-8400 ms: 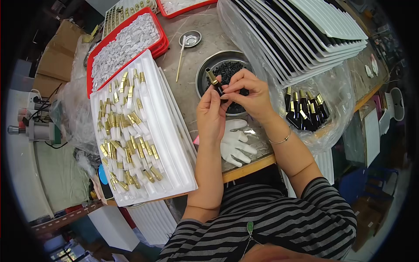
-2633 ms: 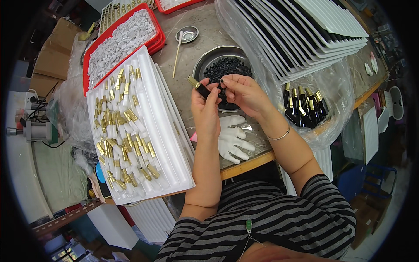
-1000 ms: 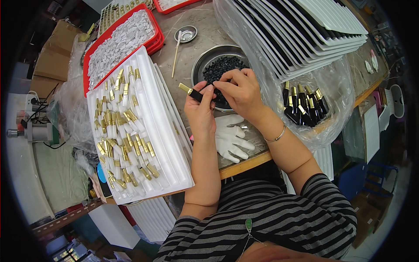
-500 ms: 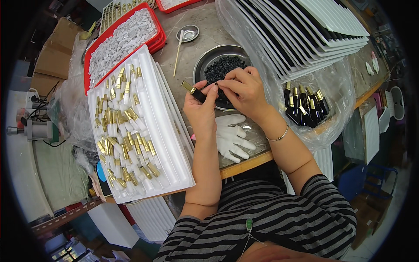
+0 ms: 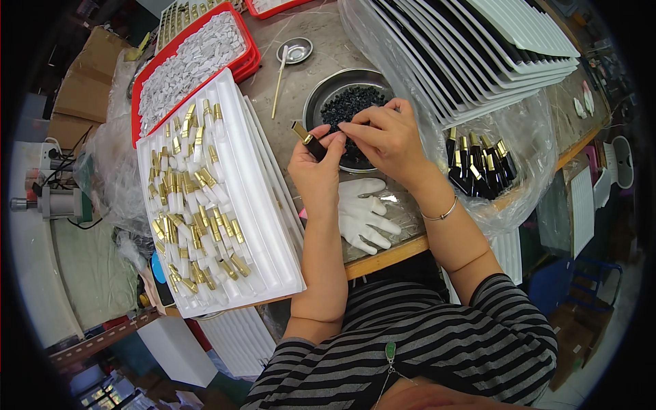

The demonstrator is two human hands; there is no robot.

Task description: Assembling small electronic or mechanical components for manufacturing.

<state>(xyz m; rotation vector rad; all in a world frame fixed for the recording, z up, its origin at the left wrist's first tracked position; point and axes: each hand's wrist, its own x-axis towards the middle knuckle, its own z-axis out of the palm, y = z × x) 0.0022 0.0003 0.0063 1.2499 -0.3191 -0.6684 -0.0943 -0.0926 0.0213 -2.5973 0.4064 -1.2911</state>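
A black tube with a gold end (image 5: 311, 145) is gripped in my left hand (image 5: 317, 168), its gold end pointing up and left. The fingertips of my right hand (image 5: 391, 141) are pinched together close to my left thumb. Whatever lies between them is too small or too hidden to name. Both hands hover over the near rim of a round metal bowl (image 5: 316, 96) holding many small black pieces (image 5: 352, 104). Below my wrists a white glove (image 5: 362, 217) lies on the table.
White trays (image 5: 270, 253) stacked at left carry many gold-and-white pieces (image 5: 198, 225). Behind them stands a red tray (image 5: 244, 48) of small white parts. A stick (image 5: 277, 92) leans on a small metal dish (image 5: 298, 52). At right, black-and-gold tubes (image 5: 478, 167) lie on plastic beside stacked white trays (image 5: 492, 75).
The black tube has tipped more upright in my left hand. My right hand has shifted slightly to the right, its fingertips still pinched.
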